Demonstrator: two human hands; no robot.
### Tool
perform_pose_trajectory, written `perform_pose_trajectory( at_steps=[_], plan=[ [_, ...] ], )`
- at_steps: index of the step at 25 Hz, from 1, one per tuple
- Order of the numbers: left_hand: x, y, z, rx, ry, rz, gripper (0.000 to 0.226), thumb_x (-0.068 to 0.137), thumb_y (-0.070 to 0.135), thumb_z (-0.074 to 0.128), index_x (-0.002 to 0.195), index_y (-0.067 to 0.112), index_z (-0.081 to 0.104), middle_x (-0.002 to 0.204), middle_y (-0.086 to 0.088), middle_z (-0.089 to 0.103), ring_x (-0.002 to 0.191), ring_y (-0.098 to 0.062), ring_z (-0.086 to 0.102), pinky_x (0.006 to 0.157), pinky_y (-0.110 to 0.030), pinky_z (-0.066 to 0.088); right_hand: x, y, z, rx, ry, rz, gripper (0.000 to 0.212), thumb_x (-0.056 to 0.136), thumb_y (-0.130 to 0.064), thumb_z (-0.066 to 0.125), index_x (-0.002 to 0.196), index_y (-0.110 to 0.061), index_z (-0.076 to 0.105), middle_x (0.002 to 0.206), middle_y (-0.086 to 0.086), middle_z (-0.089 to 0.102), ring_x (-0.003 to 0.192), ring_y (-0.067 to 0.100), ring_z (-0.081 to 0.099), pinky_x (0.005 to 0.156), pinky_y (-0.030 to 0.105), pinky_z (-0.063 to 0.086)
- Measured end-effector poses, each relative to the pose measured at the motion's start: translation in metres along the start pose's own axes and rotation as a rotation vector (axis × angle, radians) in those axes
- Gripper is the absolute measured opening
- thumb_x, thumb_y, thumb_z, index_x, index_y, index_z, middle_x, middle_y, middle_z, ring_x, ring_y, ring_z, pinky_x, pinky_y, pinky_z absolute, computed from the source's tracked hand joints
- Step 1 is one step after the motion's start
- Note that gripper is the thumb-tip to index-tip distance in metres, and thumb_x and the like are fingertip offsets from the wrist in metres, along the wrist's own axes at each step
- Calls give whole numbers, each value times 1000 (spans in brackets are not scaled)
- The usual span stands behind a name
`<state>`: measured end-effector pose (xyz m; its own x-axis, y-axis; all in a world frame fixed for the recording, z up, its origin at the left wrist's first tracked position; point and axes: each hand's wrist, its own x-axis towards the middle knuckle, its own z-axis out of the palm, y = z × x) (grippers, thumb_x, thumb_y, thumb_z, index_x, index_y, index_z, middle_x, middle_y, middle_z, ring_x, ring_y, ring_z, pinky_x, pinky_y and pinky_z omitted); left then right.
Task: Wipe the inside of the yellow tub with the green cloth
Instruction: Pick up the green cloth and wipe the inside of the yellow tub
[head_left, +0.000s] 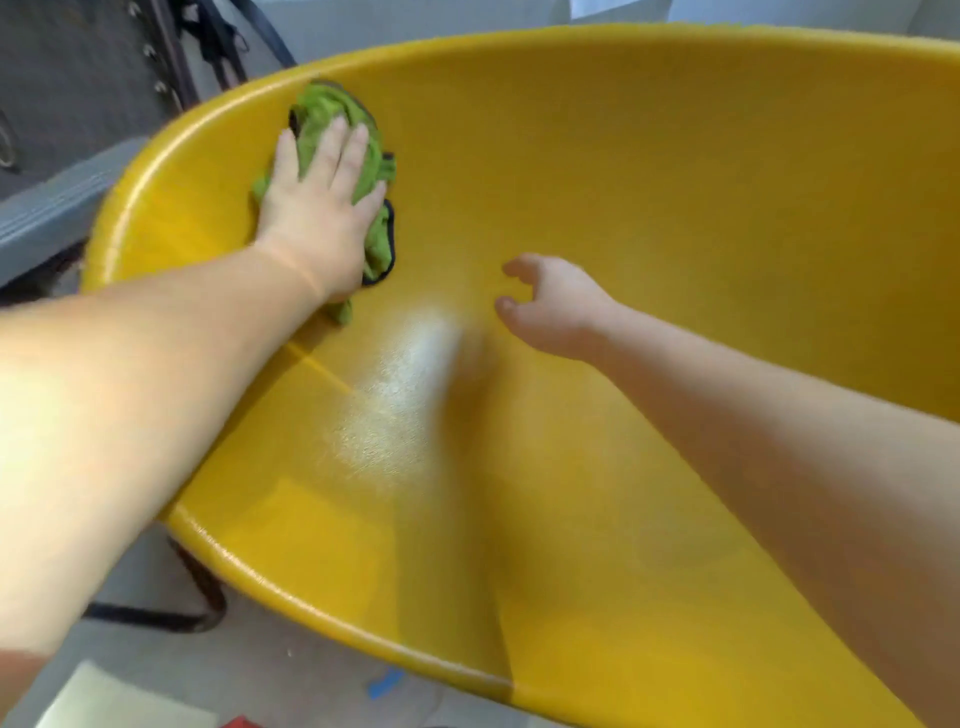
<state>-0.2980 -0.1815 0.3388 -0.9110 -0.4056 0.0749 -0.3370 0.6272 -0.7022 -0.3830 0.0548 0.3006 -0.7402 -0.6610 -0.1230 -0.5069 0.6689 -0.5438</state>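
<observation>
A large yellow tub (649, 218) fills most of the view, its rim curving from the near left round to the far side. A crumpled green cloth (327, 111) with a dark edge lies against the tub's inner left wall, just below the rim. My left hand (317, 208) presses flat on the cloth with straight fingers. My right hand (550, 306) hovers inside the tub near the middle, fingers loosely curled, holding nothing. A pale glare patch shows on the tub floor between my arms.
A dark metal frame (156, 613) stands under the tub's near left edge. Grey slatted furniture (47, 202) sits beyond the left rim. A scrap of blue tape (387, 683) and pale sheets lie on the floor at the bottom.
</observation>
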Motion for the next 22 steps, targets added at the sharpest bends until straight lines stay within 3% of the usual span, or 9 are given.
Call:
perform_pose_trajectory(
  at_steps=[4,6,8,11,13,15,17,19,22],
  plan=[
    [-106,40,15,-164,-285,-23,84,83,58,48,157,26,27,165,-24,10,151,-42,11,115,-56,25,-29,-7,48,22,-115,5,54,96,-39,55,148,-25,51,143,4,61,127,25,60,107,41,49],
    [-165,77,8,-400,-380,150,74,83,47,48,153,28,33,157,-21,25,144,-39,22,114,-52,30,-39,-6,57,38,-135,19,53,97,-39,53,148,-27,51,141,3,63,124,25,62,105,41,50],
    [-192,88,6,-641,-435,330,82,84,37,54,159,34,20,164,-13,18,150,-35,15,121,-51,26,-52,-9,66,73,-157,-23,54,96,-35,52,150,-28,48,146,1,59,129,23,58,107,40,48],
    [-170,61,10,-859,-422,349,100,74,45,66,160,34,17,172,-4,1,157,-28,5,126,-51,17,-84,-24,89,192,-266,-114,81,92,-25,55,164,-24,18,162,2,42,141,24,48,113,37,42],
    [-150,39,2,-1036,-444,303,78,66,44,59,143,30,54,171,-3,14,155,-23,16,126,-40,17,-107,-36,113,293,-399,-134,105,89,-40,61,164,-22,-10,172,6,16,154,25,28,122,37,29],
    [-131,24,-4,-1098,-347,181,57,66,32,52,119,26,71,159,-3,43,147,-22,35,119,-29,26,-116,-47,141,127,-449,-159,116,88,-66,57,161,-22,-21,171,8,-22,158,23,-14,129,41,4],
    [-114,12,-1,-974,-153,79,50,74,21,56,122,22,69,150,-4,52,142,-26,39,117,-37,31,-101,-62,168,-57,-327,-203,102,95,-72,42,162,-25,-20,166,9,-35,153,27,-30,128,46,-7],
    [-106,7,12,-895,-26,8,47,81,15,58,127,20,66,152,-6,48,142,-29,36,117,-43,30,-67,-70,175,-119,-165,-325,82,100,-63,33,164,-30,-7,170,10,-25,157,31,-20,128,49,-1],
    [-102,15,31,-884,33,-26,50,81,14,58,131,20,62,159,-9,39,148,-29,28,118,-47,24,5,-26,141,-356,-92,-406,70,99,-33,45,162,-42,15,174,5,-9,160,29,0,127,48,15]
  ],
)
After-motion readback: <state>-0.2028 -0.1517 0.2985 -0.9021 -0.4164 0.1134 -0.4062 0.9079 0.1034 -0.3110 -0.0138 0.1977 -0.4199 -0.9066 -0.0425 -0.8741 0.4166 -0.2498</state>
